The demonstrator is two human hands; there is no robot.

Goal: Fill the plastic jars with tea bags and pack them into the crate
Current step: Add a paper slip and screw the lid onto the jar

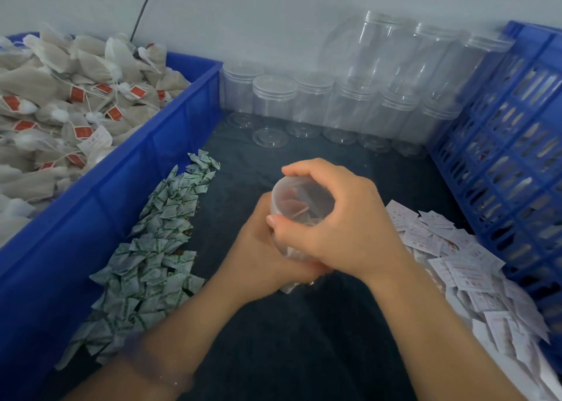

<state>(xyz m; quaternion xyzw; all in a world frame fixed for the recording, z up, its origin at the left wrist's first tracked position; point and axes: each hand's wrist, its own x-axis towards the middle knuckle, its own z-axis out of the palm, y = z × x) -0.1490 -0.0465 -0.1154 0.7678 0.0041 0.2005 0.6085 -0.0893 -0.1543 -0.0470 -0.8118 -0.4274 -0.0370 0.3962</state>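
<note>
Our right hand (340,218) curls over the top of a clear jar (301,197), with the fingers round the far rim and the thumb on the near rim. Our left hand (261,248) grips the jar's body from below and from the left, fingers wrapped under it. Both hands grip the jar. We hold it tilted, just above the dark mat (289,333), at the middle of the work space. Through its top we see tea bags with red tags inside. We cannot tell whether a lid is on it.

Left of our hands, a strip of green-and-white sachets (152,236) lies on the mat along the wall of a blue bin (137,172). The bin is heaped with tea bags (60,102), many with red tags. Right of our hands, a pile of white slips (471,264) lies against a blue slotted crate (511,145), which stands along the right edge.

Behind, against the pale wall, a row of empty jars (304,105) stands upright between bin and crate, and more jars lie tilted on top of them. A dark cable (146,8) runs up the wall above the bin.
</note>
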